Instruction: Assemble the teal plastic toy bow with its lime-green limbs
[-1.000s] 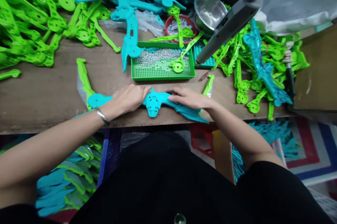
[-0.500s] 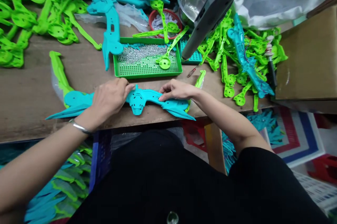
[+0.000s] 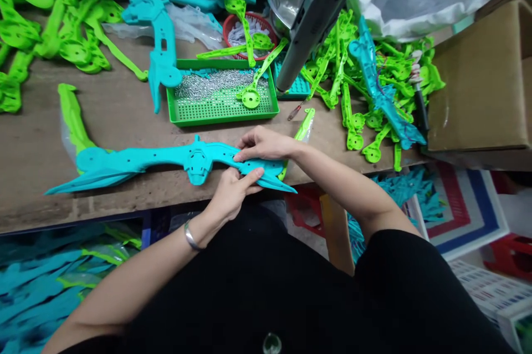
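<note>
A turquoise plastic toy bow (image 3: pixel 166 158) with lime-green limbs lies across the near part of the table, its face up. My left hand (image 3: pixel 233 193) is closed around the near edge of its right arm, thumb on top and the other fingers partly hidden below. Over the same arm, my right hand (image 3: pixel 266 143) is closed in a pinch, its fingertips touching the turquoise surface beside a small hole. Whatever is between those fingertips is too small to make out. The left lime-green limb (image 3: pixel 75 118) points away from me.
Behind the bow stands a green tray (image 3: pixel 224 118) of small metal screws with a lime-green part across it. A grey powered screwdriver (image 3: pixel 313 21) hangs above the table. Lime-green parts (image 3: pixel 341 74) pile up near a cardboard box (image 3: pixel 477 82). A small red-handled tool (image 3: pixel 295 112) lies near the tray.
My left hand has left the bow's left-middle section and moved right to grip its right arm from the near side. My right hand stays pinched at the same spot. The view has shifted slightly.
</note>
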The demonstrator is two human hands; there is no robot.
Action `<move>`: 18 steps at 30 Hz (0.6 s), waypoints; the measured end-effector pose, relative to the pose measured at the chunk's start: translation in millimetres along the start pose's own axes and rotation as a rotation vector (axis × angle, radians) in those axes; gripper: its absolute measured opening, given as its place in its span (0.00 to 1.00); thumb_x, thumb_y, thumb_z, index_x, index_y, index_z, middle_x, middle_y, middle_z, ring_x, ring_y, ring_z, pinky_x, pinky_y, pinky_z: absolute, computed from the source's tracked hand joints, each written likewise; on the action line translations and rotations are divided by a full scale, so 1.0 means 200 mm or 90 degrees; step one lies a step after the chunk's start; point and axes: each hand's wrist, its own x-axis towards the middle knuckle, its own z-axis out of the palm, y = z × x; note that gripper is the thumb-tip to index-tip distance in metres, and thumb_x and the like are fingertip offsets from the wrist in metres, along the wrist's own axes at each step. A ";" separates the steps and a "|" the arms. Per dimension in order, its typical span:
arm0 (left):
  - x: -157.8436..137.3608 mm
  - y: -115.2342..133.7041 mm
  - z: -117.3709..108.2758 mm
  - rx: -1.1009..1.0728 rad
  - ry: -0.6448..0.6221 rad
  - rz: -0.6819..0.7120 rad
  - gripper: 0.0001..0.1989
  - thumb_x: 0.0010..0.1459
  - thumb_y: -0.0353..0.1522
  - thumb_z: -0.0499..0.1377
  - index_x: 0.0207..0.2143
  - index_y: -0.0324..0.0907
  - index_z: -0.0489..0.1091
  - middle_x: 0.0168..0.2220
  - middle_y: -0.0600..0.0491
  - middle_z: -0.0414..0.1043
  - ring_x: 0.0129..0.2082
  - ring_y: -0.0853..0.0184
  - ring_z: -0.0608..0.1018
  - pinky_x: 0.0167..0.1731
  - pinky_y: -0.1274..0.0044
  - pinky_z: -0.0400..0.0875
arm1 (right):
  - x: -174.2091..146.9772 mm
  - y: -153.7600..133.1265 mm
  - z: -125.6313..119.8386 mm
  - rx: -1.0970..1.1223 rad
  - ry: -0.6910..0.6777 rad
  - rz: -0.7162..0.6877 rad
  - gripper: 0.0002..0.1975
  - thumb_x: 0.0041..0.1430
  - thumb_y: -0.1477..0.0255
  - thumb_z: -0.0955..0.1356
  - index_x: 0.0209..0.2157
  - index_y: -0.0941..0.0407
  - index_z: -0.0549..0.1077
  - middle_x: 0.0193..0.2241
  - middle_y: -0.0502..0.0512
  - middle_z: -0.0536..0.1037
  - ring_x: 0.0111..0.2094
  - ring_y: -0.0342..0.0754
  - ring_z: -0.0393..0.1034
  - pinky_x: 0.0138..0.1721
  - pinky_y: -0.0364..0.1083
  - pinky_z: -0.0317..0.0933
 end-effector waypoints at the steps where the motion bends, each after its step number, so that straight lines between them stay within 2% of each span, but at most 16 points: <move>1: 0.00 0.01 0.00 -0.002 -0.002 0.000 0.24 0.47 0.42 0.72 0.42 0.36 0.72 0.39 0.46 0.81 0.40 0.58 0.83 0.42 0.66 0.79 | -0.02 -0.01 0.00 -0.076 0.030 -0.007 0.16 0.62 0.61 0.68 0.34 0.61 0.78 0.27 0.50 0.76 0.29 0.41 0.66 0.31 0.42 0.55; 3: -0.01 0.02 0.00 -0.005 -0.005 -0.001 0.23 0.46 0.42 0.72 0.39 0.36 0.73 0.37 0.46 0.81 0.38 0.58 0.83 0.40 0.66 0.80 | -0.08 -0.03 0.01 -0.251 0.096 0.018 0.27 0.68 0.54 0.61 0.31 0.61 0.78 0.26 0.53 0.75 0.29 0.44 0.66 0.31 0.44 0.53; 5: -0.02 0.04 0.00 -0.003 -0.007 -0.005 0.23 0.46 0.42 0.72 0.37 0.36 0.73 0.35 0.47 0.81 0.37 0.58 0.84 0.38 0.67 0.81 | -0.12 -0.05 0.02 -0.394 0.142 0.083 0.34 0.70 0.51 0.54 0.33 0.60 0.79 0.27 0.58 0.76 0.30 0.47 0.69 0.32 0.46 0.53; 8: -0.02 0.05 0.01 0.000 -0.006 -0.011 0.23 0.46 0.43 0.72 0.36 0.36 0.73 0.32 0.48 0.81 0.35 0.59 0.84 0.35 0.69 0.82 | -0.15 -0.05 0.07 -0.510 0.160 0.144 0.33 0.70 0.51 0.52 0.43 0.57 0.79 0.32 0.60 0.79 0.33 0.50 0.72 0.35 0.47 0.56; 11: -0.01 0.04 0.02 -0.005 0.010 0.001 0.22 0.44 0.43 0.73 0.35 0.37 0.73 0.32 0.50 0.80 0.34 0.59 0.84 0.33 0.70 0.82 | -0.13 -0.05 0.11 -0.546 0.155 0.162 0.28 0.71 0.54 0.54 0.47 0.54 0.78 0.35 0.60 0.80 0.35 0.51 0.72 0.36 0.48 0.57; 14: 0.00 0.03 0.03 -0.004 0.014 0.009 0.23 0.44 0.43 0.73 0.36 0.36 0.73 0.32 0.49 0.80 0.34 0.59 0.84 0.32 0.70 0.82 | -0.14 -0.03 0.11 -0.525 0.184 0.164 0.25 0.71 0.55 0.56 0.43 0.54 0.79 0.34 0.58 0.80 0.34 0.50 0.71 0.36 0.47 0.57; 18: 0.02 0.03 0.03 -0.004 -0.010 0.001 0.25 0.44 0.44 0.73 0.37 0.34 0.74 0.33 0.46 0.81 0.33 0.58 0.84 0.35 0.69 0.82 | -0.31 -0.02 0.09 -0.454 0.389 0.043 0.20 0.70 0.60 0.60 0.38 0.59 0.76 0.35 0.59 0.78 0.36 0.48 0.69 0.37 0.45 0.55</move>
